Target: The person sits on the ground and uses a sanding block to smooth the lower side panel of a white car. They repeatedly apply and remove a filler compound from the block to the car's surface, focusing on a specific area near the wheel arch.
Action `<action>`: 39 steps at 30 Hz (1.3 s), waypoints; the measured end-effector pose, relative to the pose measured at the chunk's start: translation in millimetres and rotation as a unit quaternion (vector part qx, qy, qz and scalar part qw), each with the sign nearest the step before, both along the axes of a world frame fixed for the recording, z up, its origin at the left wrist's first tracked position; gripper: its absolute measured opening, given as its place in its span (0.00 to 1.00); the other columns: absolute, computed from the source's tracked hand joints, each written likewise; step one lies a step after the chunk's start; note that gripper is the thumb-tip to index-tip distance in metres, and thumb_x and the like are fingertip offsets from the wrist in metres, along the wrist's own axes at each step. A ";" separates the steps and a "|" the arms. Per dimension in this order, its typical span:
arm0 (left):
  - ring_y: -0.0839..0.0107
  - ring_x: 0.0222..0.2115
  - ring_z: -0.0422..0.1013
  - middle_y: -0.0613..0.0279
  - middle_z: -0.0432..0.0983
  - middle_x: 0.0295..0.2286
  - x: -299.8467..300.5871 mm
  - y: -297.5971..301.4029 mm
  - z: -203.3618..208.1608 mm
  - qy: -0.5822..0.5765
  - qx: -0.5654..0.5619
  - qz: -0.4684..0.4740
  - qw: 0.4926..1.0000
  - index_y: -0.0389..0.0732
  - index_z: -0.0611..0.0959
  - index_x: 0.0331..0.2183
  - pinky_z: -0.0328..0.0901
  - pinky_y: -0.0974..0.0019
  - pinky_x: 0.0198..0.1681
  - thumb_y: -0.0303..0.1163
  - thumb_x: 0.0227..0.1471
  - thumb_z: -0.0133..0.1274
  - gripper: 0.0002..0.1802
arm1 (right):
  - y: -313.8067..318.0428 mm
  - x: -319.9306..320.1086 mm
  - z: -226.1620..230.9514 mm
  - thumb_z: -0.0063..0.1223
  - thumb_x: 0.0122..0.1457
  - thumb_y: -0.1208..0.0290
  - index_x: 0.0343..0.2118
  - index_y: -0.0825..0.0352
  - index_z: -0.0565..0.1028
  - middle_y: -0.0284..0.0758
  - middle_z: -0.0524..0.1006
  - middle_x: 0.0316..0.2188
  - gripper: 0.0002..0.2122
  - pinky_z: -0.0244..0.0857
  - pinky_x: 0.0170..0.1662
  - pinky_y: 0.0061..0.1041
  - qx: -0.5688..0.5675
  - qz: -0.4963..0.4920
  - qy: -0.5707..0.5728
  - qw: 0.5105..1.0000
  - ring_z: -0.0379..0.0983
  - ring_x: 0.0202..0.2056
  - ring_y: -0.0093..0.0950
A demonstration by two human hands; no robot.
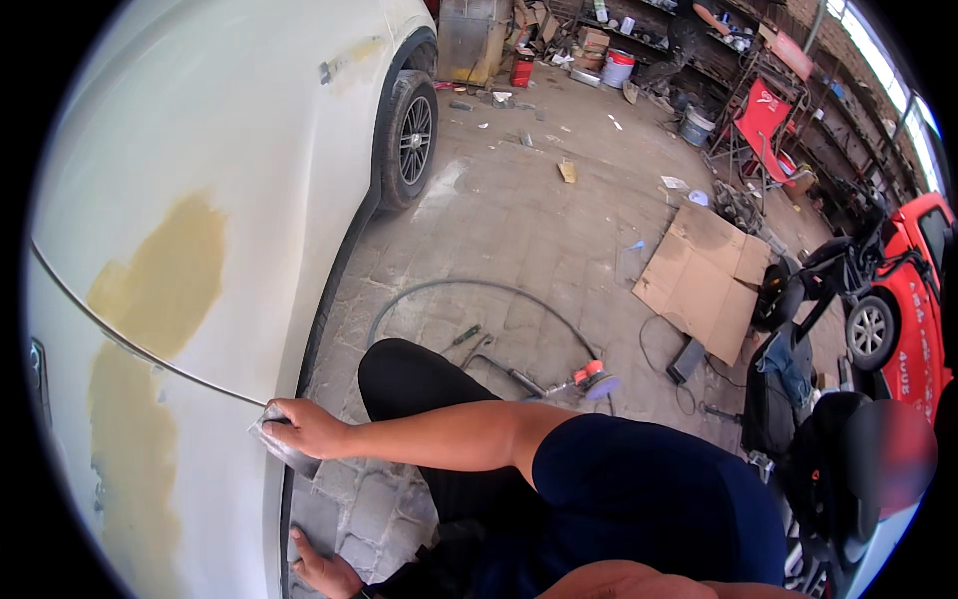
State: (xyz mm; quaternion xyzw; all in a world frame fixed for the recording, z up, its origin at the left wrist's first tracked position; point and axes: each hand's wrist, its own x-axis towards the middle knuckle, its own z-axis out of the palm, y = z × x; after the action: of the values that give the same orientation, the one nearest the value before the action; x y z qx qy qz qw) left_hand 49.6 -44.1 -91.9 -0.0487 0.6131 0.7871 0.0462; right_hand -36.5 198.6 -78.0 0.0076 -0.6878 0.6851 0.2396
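Observation:
A white car panel (269, 180) fills the left side, with yellowish filler patches (180, 270) on both sides of a door seam. Low on the panel, by the end of that seam, my right hand (304, 429) is closed round a flat grey hand tool (287, 454), dusty and pressed near the edge. Its exact kind is mostly hidden by my fingers. Below it, beside the car's lower edge, my left hand (329, 571) has its thumb against a flat grey piece (317, 514); the rest of its fingers are largely hidden.
Behind my bent knee (404, 374), a red sander (591, 375) with a purple pad and a hose (479, 283) lies on the paving. Flattened cardboard (699, 270), a red chair (763, 120) and a red vehicle (913, 290) are to the right. Another person (684, 40) stands by the shelves.

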 end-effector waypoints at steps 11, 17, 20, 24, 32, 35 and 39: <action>0.61 0.50 0.73 0.51 0.77 0.49 -44.7 -19.4 -16.4 -0.026 -0.135 0.172 0.975 0.26 0.78 0.51 0.69 0.57 0.55 0.54 0.60 0.63 0.38 | 21.2 19.3 -5.3 0.52 0.70 0.53 0.35 0.73 0.78 0.49 0.78 0.27 0.22 0.66 0.33 0.44 0.300 0.278 0.055 0.911 0.73 0.28 0.49; 0.61 0.39 0.71 0.50 0.72 0.44 -16.8 -12.3 -39.9 0.162 -0.432 0.163 0.872 0.35 0.73 0.62 0.68 0.60 0.40 0.35 0.69 0.51 0.25 | 7.0 12.9 -2.6 0.65 0.62 0.61 0.43 0.72 0.79 0.29 0.77 0.29 0.17 0.66 0.32 0.29 -0.214 0.179 -0.161 0.947 0.70 0.31 0.18; 0.71 0.34 0.69 0.60 0.75 0.38 -3.3 12.8 -40.3 0.133 -0.260 0.064 0.954 0.31 0.78 0.55 0.65 0.67 0.35 0.39 0.71 0.48 0.22 | -7.6 15.4 -1.2 0.65 0.60 0.68 0.47 0.76 0.78 0.34 0.81 0.38 0.18 0.71 0.39 0.26 -0.203 0.172 -0.249 0.931 0.74 0.35 0.20; 0.70 0.44 0.72 0.56 0.79 0.45 1.8 35.3 -18.8 0.099 -0.164 -0.023 0.981 0.29 0.76 0.57 0.66 0.67 0.49 0.30 0.69 0.46 0.20 | -18.7 23.0 -4.1 0.66 0.61 0.67 0.37 0.75 0.78 0.33 0.80 0.28 0.13 0.67 0.31 0.25 -0.097 0.190 -0.310 0.926 0.71 0.29 0.18; 0.76 0.40 0.68 0.67 0.77 0.39 9.9 20.7 -11.4 0.002 -0.119 -0.119 0.986 0.33 0.80 0.49 0.64 0.69 0.46 0.25 0.62 0.52 0.14 | -29.1 36.1 0.4 0.68 0.61 0.66 0.33 0.71 0.78 0.30 0.79 0.27 0.12 0.66 0.29 0.23 0.043 0.367 -0.242 0.897 0.69 0.28 0.15; 0.76 0.46 0.70 0.65 0.79 0.44 12.5 21.3 -14.5 -0.027 -0.027 -0.151 0.988 0.34 0.80 0.52 0.65 0.67 0.52 0.24 0.62 0.52 0.17 | -31.5 40.7 2.4 0.67 0.61 0.67 0.33 0.71 0.78 0.30 0.80 0.29 0.12 0.67 0.31 0.23 0.034 0.400 -0.251 0.881 0.71 0.30 0.16; 0.76 0.44 0.71 0.67 0.80 0.42 13.4 25.0 -8.9 0.053 -0.098 -0.126 0.986 0.34 0.80 0.52 0.67 0.67 0.49 0.29 0.66 0.53 0.15 | -34.9 42.9 1.4 0.66 0.63 0.68 0.39 0.71 0.79 0.31 0.81 0.34 0.11 0.69 0.35 0.22 -0.001 0.376 -0.217 0.901 0.73 0.34 0.16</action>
State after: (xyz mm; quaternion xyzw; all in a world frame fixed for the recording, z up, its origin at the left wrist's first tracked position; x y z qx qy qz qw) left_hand 63.0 -19.1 -100.7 0.0667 0.6902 0.7124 0.1078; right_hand 6.4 163.7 -76.6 0.1161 -0.6682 0.7096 -0.1911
